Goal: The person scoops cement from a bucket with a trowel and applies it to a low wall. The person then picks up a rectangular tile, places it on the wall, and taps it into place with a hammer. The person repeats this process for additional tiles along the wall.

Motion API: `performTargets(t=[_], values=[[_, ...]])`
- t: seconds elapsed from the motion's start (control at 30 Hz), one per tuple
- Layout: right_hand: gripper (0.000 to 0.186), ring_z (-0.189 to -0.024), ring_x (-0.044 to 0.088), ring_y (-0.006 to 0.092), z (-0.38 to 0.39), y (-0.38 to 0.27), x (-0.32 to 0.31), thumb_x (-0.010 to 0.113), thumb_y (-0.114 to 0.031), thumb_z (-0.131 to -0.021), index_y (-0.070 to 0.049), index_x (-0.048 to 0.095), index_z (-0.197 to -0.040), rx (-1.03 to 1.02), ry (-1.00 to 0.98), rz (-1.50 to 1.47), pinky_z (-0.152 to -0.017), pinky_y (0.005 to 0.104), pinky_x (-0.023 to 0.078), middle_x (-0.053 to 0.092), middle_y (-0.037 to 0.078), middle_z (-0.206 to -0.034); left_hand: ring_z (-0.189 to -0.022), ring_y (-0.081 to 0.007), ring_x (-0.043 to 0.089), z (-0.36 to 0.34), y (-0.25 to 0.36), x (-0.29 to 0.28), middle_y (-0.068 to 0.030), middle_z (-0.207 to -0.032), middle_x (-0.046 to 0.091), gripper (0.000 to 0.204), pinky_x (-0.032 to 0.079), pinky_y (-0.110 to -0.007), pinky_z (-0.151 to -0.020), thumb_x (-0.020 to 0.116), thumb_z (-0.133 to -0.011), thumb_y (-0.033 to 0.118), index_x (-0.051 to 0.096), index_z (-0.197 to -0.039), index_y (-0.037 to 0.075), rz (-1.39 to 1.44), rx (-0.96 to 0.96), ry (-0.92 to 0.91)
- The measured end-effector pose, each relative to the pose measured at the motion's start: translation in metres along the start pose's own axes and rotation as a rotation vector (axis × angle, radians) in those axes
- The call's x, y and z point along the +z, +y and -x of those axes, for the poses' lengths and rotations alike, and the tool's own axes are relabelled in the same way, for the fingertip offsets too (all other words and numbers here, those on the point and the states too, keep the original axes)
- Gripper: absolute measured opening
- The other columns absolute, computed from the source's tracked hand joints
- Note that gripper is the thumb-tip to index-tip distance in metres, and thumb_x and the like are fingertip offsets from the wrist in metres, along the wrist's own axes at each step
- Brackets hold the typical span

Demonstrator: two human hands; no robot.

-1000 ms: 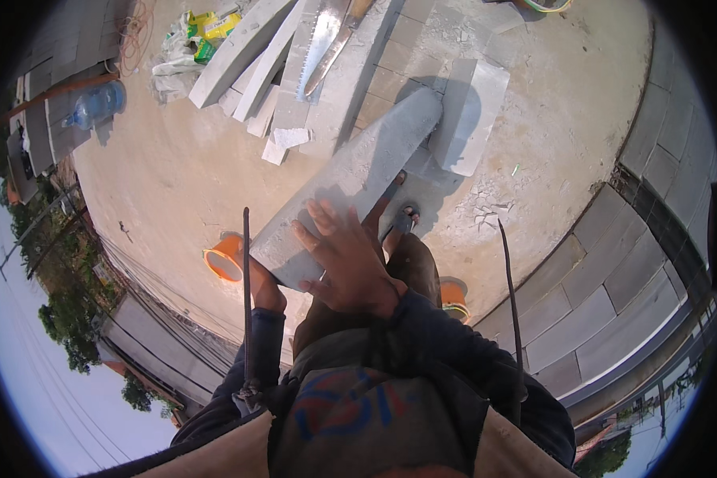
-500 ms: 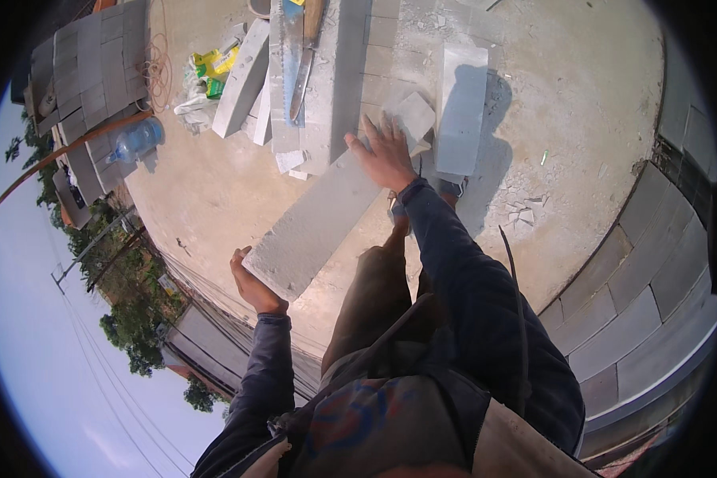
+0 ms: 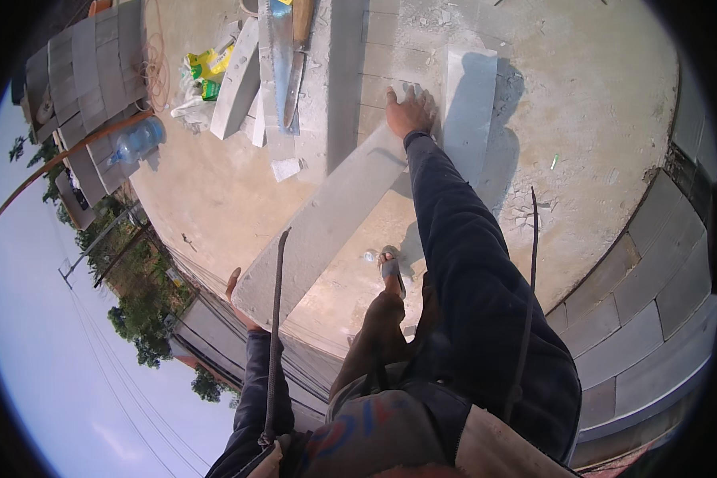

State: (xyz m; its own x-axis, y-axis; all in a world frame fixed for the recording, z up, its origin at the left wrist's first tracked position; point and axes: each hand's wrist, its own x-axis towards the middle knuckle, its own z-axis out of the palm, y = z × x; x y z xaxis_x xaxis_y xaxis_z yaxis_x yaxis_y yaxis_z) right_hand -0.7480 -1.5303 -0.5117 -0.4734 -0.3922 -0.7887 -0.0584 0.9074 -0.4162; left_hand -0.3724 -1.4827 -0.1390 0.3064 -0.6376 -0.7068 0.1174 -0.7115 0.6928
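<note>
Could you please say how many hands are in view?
2: the left hand, partly hidden, at the near end of the held grey block; the right hand at its far end.

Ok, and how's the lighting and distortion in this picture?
Head view: strong sunlight casts a dark shadow over the separate pale block beside the right hand, and onto the floor; head view: fisheye curves the grey slabs at right, and corners go black.

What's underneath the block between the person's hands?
At the near end of the block, part of the left hand shows; the block hides the rest. Floor shows along both sides, but whatever lies directly beneath is covered.
</note>
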Motion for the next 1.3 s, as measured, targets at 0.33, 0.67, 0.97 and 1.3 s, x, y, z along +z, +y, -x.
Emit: performTargets(t=[0.33, 0.67, 0.97, 1.3], values=[[0.084, -0.156, 0.014, 0.0510, 0.271, -0.050, -0.003, 0.048, -0.064, -0.101, -0.010, 0.032, -0.163, -0.390, -0.129, 0.096, -0.123, 0.0668, 0.011, 0.023, 0.031, -0.166, -0.116, -0.0272, 0.059, -0.012, -0.026, -0.047, -0.0126, -0.124, 0.061, 0.045, 0.044, -0.040, -0.105, 0.042, -0.107, 0.042, 0.062, -0.120, 0.004, -0.098, 0.125, 0.175], [0.073, -0.152, 0.026, 0.0472, 0.378, -0.102, -0.056, 0.049, -0.042, -0.108, 0.003, 0.027, -0.161, -0.281, -0.225, -0.068, -0.124, 0.0506, 0.024, 0.032, 0.034, -0.160, -0.129, -0.0271, 0.056, -0.038, -0.006, -0.044, -0.0168, -0.139, 0.057, 0.076, 0.049, -0.043, -0.105, 0.068, -0.099, 0.027, 0.029, -0.161, 0.008, 0.047, -0.425, -0.565], [0.091, -0.125, 0.062, 0.0303, 0.204, -0.047, -0.038, 0.079, -0.040, -0.084, 0.010, 0.040, -0.149, 0.209, -0.448, -0.210, -0.105, 0.0376, 0.050, 0.062, 0.023, -0.135, -0.139, -0.0266, 0.052, -0.058, 0.001, -0.036, -0.0119, -0.150, 0.050, 0.069, 0.044, -0.046, -0.115, 0.061, -0.105, 0.032, 0.028, -0.161, 0.009, 0.129, -0.929, -1.099], [0.116, -0.138, 0.051, 0.0435, 0.290, -0.006, 0.029, 0.087, -0.048, -0.068, -0.025, 0.027, -0.165, 0.181, -0.180, 0.415, -0.118, 0.0458, 0.040, 0.037, 0.033, -0.156, -0.141, -0.0300, 0.047, -0.062, -0.143, -0.061, -0.0143, -0.154, 0.048, 0.080, 0.038, -0.052, -0.118, 0.047, -0.104, 0.064, 0.035, -0.159, 0.007, -0.120, -1.131, -0.858]])
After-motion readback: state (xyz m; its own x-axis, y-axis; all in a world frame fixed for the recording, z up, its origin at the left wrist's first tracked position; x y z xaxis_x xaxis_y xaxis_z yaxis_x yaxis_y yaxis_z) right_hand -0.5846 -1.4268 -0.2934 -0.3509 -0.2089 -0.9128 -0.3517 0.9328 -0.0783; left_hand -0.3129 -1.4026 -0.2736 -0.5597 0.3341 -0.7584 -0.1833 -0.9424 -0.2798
